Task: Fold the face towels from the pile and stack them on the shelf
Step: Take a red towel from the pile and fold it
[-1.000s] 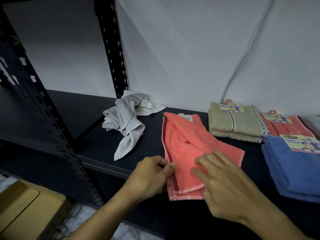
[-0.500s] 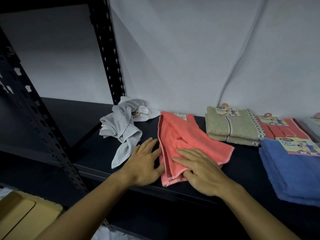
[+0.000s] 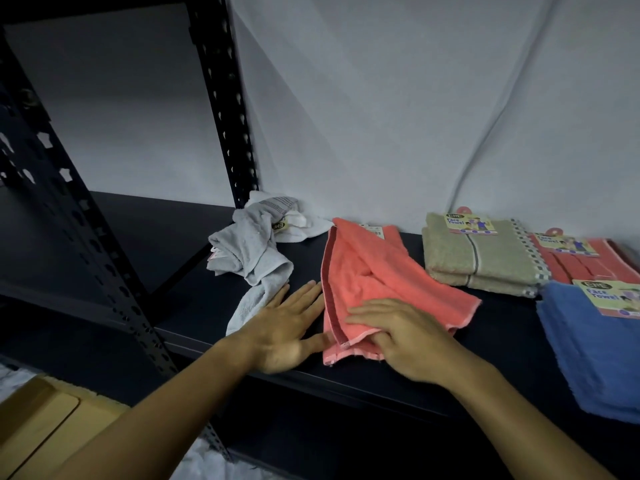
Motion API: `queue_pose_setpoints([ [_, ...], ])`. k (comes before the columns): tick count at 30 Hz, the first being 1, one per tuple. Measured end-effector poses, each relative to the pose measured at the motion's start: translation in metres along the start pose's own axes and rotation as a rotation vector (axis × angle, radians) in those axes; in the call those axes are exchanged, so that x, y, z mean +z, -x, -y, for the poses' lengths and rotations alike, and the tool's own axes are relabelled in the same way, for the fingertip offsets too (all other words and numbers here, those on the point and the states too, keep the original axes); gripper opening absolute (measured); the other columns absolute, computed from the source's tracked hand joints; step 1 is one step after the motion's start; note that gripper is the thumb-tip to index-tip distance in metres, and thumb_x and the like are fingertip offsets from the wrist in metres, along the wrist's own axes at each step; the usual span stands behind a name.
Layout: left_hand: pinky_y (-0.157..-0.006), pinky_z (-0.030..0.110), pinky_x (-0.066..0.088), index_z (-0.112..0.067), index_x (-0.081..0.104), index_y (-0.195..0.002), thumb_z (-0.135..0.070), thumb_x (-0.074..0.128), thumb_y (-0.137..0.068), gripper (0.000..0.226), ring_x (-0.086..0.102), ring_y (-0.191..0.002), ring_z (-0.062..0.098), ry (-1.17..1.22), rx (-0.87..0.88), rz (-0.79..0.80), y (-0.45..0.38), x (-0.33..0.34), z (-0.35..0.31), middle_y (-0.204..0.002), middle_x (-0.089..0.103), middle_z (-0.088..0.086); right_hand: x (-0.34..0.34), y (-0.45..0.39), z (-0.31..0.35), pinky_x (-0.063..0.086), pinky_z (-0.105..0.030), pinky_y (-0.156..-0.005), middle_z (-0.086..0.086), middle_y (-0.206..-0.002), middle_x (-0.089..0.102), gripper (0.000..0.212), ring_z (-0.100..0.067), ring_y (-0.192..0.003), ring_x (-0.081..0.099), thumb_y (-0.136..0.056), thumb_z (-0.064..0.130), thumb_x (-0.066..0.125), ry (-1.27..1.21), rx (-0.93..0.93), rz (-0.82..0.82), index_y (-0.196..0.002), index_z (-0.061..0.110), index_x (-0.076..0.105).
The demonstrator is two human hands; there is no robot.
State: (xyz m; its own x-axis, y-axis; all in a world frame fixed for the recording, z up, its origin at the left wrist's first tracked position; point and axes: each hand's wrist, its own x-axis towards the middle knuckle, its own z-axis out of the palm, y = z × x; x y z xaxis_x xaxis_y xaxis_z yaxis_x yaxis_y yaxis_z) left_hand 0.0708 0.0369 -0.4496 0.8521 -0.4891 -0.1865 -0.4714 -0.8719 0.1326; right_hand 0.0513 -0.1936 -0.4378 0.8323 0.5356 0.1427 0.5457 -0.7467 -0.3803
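Observation:
A coral face towel, partly folded lengthwise, lies on the dark shelf. My left hand lies flat on the shelf with straight fingers, its fingertips against the towel's left edge. My right hand rests on the towel's near end, fingers spread and pressing down, thumb tucked by the near hem. To the left sits a crumpled pile of grey and white towels. On the right are folded stacks: beige, coral and blue.
Black perforated shelf posts stand at the back and at the front left. A white wall is behind the shelf. A tan cardboard box lies on the floor at lower left.
One second ago my left hand pinched the towel's left edge; it now lies flat beside it. My right hand has slid to the towel's near end. The view has tilted up slightly.

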Motion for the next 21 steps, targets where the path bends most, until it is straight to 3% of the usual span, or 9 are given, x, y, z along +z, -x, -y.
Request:
queue_pose_setpoints([
  [2, -0.117, 0.031, -0.022, -0.032, -0.016, -0.154, -0.068, 0.017, -0.096, 0.075, -0.03, -0.141, -0.003, -0.022, -0.003, -0.043, 0.001, 0.003, -0.001, -0.157, -0.024, -0.015, -0.011, 0.003, -0.003, 0.037, -0.015, -0.103, 0.016, -0.132, 0.055, 0.047, -0.004, -0.117, 0.054, -0.097, 0.004, 0.047, -0.195, 0.078, -0.017, -0.128, 0.037, 0.059],
  [4, -0.118, 0.032, -0.021, -0.031, -0.014, -0.155, -0.066, 0.018, -0.098, 0.074, -0.029, -0.142, -0.004, -0.028, 0.001, -0.065, 0.0, 0.004, -0.001, -0.159, -0.022, -0.014, -0.022, 0.006, -0.004, 0.054, -0.027, -0.084, 0.02, -0.12, 0.06, 0.05, -0.008, -0.092, 0.066, -0.096, 0.0, 0.045, -0.354, 0.12, -0.128, -0.122, 0.039, 0.061],
  [6, -0.119, 0.035, -0.019, -0.032, -0.013, -0.155, -0.068, 0.017, -0.096, 0.075, -0.029, -0.141, -0.004, -0.024, -0.002, -0.065, -0.001, 0.006, 0.0, -0.16, -0.021, -0.014, -0.03, 0.007, -0.007, 0.057, -0.041, -0.078, 0.028, -0.111, 0.063, 0.056, -0.023, -0.087, 0.068, -0.093, -0.007, 0.044, -0.408, 0.104, -0.325, -0.116, 0.041, 0.063],
  [8, -0.12, 0.036, -0.018, -0.032, -0.013, -0.155, -0.07, 0.015, -0.095, 0.077, -0.03, -0.141, -0.005, -0.015, -0.003, -0.063, -0.001, 0.008, 0.001, -0.161, -0.02, -0.014, -0.035, 0.008, -0.007, 0.055, -0.027, -0.066, 0.02, -0.105, 0.068, 0.062, -0.019, -0.074, 0.066, -0.088, -0.013, 0.041, -0.335, 0.064, -0.501, -0.112, 0.039, 0.064],
  [10, -0.12, 0.035, -0.018, -0.033, -0.012, -0.155, -0.07, 0.015, -0.094, 0.077, -0.03, -0.141, -0.006, 0.004, 0.003, -0.064, -0.001, 0.008, 0.001, -0.161, -0.02, -0.014, -0.036, 0.01, -0.002, 0.047, -0.021, -0.068, 0.013, -0.1, 0.069, 0.058, -0.013, -0.079, 0.063, -0.077, -0.01, 0.04, -0.031, -0.009, -0.636, -0.111, 0.026, 0.07],
  [12, -0.118, 0.031, -0.02, -0.033, -0.01, -0.156, -0.067, 0.019, -0.097, 0.074, -0.028, -0.141, -0.007, 0.054, 0.009, -0.071, 0.0, 0.006, 0.001, -0.161, -0.018, -0.015, -0.027, 0.013, 0.003, 0.047, -0.025, -0.062, 0.008, -0.088, 0.071, 0.053, -0.015, -0.073, 0.063, -0.067, 0.001, 0.038, 0.295, -0.063, -0.622, -0.101, 0.02, 0.073],
  [14, -0.117, 0.028, -0.022, -0.033, -0.005, -0.156, -0.063, 0.026, -0.099, 0.072, -0.026, -0.142, -0.008, 0.09, 0.02, -0.087, 0.001, 0.004, 0.001, -0.162, -0.014, -0.015, -0.01, 0.016, 0.004, 0.049, -0.026, -0.056, 0.007, -0.078, 0.068, 0.044, -0.015, -0.066, 0.061, -0.066, 0.007, 0.044, 0.452, -0.074, -0.492, -0.095, 0.021, 0.074],
  [18, -0.119, 0.028, -0.017, -0.032, 0.005, -0.158, -0.062, 0.036, -0.098, 0.074, -0.017, -0.146, -0.005, 0.083, 0.04, -0.138, 0.004, 0.005, 0.001, -0.164, -0.005, -0.014, 0.019, 0.023, 0.004, 0.055, -0.029, -0.077, 0.006, -0.097, 0.069, 0.039, -0.013, -0.086, 0.065, -0.066, 0.014, 0.075, 0.381, -0.018, -0.344, -0.104, 0.021, 0.074],
  [21, -0.121, 0.031, -0.013, -0.031, 0.012, -0.158, -0.064, 0.031, -0.098, 0.071, -0.012, -0.147, -0.003, 0.041, 0.076, -0.193, 0.008, 0.007, 0.0, -0.164, -0.002, -0.015, 0.027, 0.026, 0.007, 0.047, -0.028, -0.091, 0.004, -0.12, 0.065, 0.04, -0.014, -0.111, 0.062, -0.081, 0.025, 0.047, 0.353, 0.027, -0.342, -0.115, 0.024, 0.07],
])
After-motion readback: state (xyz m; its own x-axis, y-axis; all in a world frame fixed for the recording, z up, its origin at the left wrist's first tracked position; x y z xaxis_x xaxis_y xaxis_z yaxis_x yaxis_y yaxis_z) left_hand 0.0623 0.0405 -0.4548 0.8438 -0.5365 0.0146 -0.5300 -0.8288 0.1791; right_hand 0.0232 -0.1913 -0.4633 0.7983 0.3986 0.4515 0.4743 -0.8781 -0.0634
